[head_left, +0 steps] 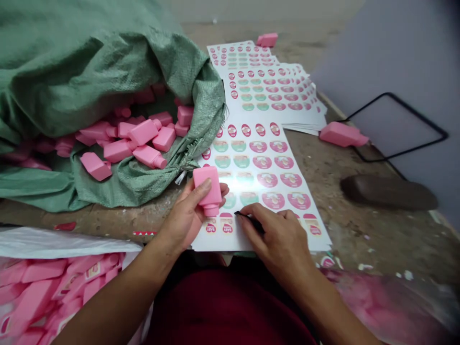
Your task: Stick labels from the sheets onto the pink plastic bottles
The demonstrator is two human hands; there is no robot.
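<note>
My left hand (190,206) is closed around a small pink plastic bottle (208,186), its neck pointing down toward me. Below and to the right of it lies a white sheet of stickers (247,235) with rows of green, pink and red labels. Over the sheet's near edge, my right hand (278,235) pinches a thin black tool (256,223) with a pointed tip; its exact kind is hard to make out. The tip is at the bottom row of labels. Part of that row is hidden under the right hand.
A green woven sack (143,62) on the left spills pink bottles (118,149). A white bag (72,242) at lower left holds labelled bottles. More sticker sheets (258,115) lie behind. On the right are another pink bottle (341,134), a black wire frame (388,95) and a dark brown oblong object (388,191).
</note>
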